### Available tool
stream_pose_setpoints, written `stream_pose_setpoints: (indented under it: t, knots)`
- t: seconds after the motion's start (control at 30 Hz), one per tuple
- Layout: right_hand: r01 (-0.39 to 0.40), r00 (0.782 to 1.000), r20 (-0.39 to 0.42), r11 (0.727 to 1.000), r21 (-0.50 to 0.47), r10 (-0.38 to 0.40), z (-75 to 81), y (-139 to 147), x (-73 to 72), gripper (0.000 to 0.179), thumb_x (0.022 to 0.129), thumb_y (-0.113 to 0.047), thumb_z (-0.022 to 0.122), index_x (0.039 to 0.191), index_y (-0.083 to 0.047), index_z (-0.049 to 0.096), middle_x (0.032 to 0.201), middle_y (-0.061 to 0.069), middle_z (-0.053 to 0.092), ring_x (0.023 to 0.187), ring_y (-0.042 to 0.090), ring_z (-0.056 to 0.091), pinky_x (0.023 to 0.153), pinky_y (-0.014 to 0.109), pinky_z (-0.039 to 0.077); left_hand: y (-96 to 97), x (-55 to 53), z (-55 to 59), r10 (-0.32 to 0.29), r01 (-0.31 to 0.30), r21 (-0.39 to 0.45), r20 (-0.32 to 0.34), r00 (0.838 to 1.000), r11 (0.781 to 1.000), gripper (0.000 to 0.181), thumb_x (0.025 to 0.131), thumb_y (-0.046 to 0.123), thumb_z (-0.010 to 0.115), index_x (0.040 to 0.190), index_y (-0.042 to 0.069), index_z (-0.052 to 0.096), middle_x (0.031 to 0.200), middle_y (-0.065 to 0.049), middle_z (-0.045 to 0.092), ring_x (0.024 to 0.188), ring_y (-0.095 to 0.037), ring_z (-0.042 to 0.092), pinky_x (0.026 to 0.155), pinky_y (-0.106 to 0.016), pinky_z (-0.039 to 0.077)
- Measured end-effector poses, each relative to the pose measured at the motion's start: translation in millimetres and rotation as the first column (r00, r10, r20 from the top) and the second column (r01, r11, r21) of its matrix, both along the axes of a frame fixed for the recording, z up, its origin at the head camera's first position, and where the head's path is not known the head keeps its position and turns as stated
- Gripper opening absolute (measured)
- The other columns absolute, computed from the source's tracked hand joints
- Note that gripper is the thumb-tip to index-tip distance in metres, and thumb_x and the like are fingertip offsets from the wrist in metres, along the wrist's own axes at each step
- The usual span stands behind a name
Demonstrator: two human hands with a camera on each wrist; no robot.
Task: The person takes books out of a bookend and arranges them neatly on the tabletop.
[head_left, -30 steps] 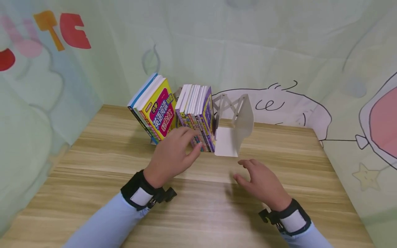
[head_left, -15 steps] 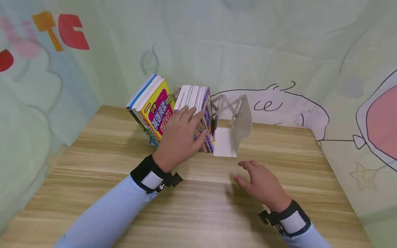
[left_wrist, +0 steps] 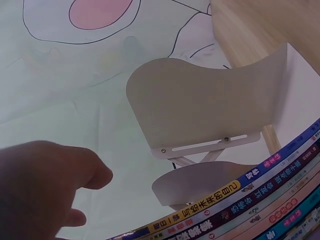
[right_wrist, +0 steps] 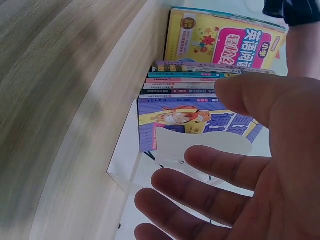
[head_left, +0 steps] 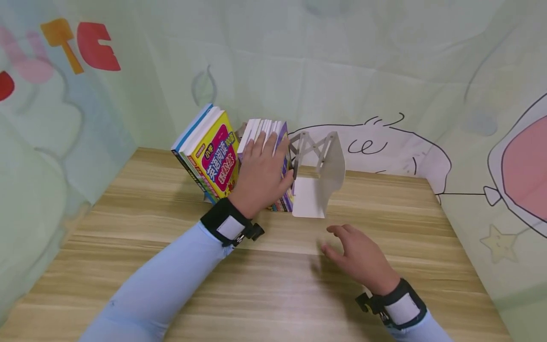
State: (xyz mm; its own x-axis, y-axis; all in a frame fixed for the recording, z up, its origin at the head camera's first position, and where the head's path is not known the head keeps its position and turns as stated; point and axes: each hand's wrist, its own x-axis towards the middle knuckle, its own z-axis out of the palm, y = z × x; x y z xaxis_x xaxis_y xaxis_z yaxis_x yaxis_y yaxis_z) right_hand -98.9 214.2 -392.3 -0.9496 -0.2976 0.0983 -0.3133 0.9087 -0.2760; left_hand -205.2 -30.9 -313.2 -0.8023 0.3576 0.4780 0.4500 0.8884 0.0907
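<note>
In the head view my left hand (head_left: pixel 261 178) reaches over the row of thin books (head_left: pixel 255 127), fingers extended at their top edges. Its thumb points right, near the purple cover at the row's right end. The left wrist view shows the thumb side of this hand beyond the book spines (left_wrist: pixel 250 195). Left of the row, a yellow book (head_left: pixel 220 159) leans with other large books. A white metal bookend (head_left: pixel 335 166) with crossed folding arms stands on the right. My right hand (head_left: pixel 361 259) hovers in front of it, fingers loosely spread, holding nothing.
A wood-grain table (head_left: pixel 273 294) carries everything. Behind it hangs a pale printed cloth backdrop (head_left: pixel 363 71), with another side panel at the left. Black straps with small cameras circle both wrists.
My left hand has moved right and away from me, from beside the yellow book to over the tops of the thin books. The right hand has stayed nearly still.
</note>
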Motion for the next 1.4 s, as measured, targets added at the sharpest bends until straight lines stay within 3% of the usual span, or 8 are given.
stream_pose_setpoints:
  t: [0.37,0.57,0.8,0.93,1.13,1.4]
  knots:
    - [0.009,0.999,0.033,1.0,0.017,-0.01,-0.7,-1,0.8,0.058,0.087,-0.059,0.05,0.123,-0.014,0.058,0.113,0.006,0.061,0.101,0.023,0.06,0.081,0.042,0.052,10.8,-18.8,-3.6,0.058,-0.057,-0.026,0.037,0.998,0.998,0.072,0.089,0.051,0.05,0.144,0.008,0.032,0.147,-0.025,0.029,0.136,-0.041,0.024,0.113,-0.053,0.018]
    - [0.001,1.0,0.027,1.0,0.016,-0.002,1.6,-2,3.2,0.056,0.088,-0.056,0.052,0.123,-0.014,0.058,0.114,0.006,0.061,0.103,0.023,0.06,0.083,0.042,0.051,15.0,-25.5,-11.0,0.106,-0.106,-0.088,0.002,0.994,0.99,0.075,0.089,0.055,0.049,0.145,0.008,0.031,0.146,-0.024,0.032,0.136,-0.038,0.028,0.113,-0.053,0.016]
    - [-0.017,1.0,0.0,1.0,0.014,0.017,2.1,-3,4.8,0.05,0.087,-0.05,0.057,0.122,-0.013,0.059,0.11,0.005,0.062,0.1,0.022,0.061,0.08,0.041,0.052,19.0,-25.7,-15.8,0.147,-0.159,-0.224,-0.067,0.987,0.962,0.063,0.088,0.04,0.056,0.142,0.011,0.039,0.145,-0.021,0.036,0.136,-0.037,0.028,0.113,-0.054,0.01]
    - [-0.017,1.0,0.002,1.0,0.019,0.017,1.6,-3,4.9,0.051,0.088,-0.05,0.056,0.122,-0.013,0.059,0.111,0.006,0.062,0.101,0.023,0.061,0.08,0.041,0.052,20.7,-25.2,-17.0,0.145,-0.162,-0.236,-0.089,0.985,0.958,0.055,0.087,0.033,0.061,0.136,0.012,0.047,0.144,-0.023,0.037,0.136,-0.037,0.028,0.113,-0.055,0.004]
    - [-0.024,1.0,0.009,1.0,0.016,0.024,0.4,-1,5.8,0.05,0.088,-0.049,0.056,0.122,-0.012,0.059,0.111,0.006,0.062,0.101,0.023,0.061,0.081,0.041,0.052,24.4,-25.8,-18.7,0.139,-0.159,-0.269,-0.092,0.986,0.95,0.057,0.084,0.029,0.067,0.134,0.01,0.048,0.142,-0.027,0.036,0.136,-0.04,0.026,0.113,-0.054,-0.004]
    - [-0.026,1.0,-0.001,1.0,0.014,0.026,-0.6,-1,5.9,0.048,0.087,-0.047,0.059,0.121,-0.013,0.059,0.109,0.005,0.062,0.1,0.022,0.061,0.081,0.041,0.052,30.0,-25.3,-19.7,0.097,-0.135,-0.267,-0.152,0.984,0.954,0.045,0.085,0.02,0.064,0.127,0.008,0.052,0.139,-0.029,0.039,0.134,-0.043,0.028,0.114,-0.052,0.0]
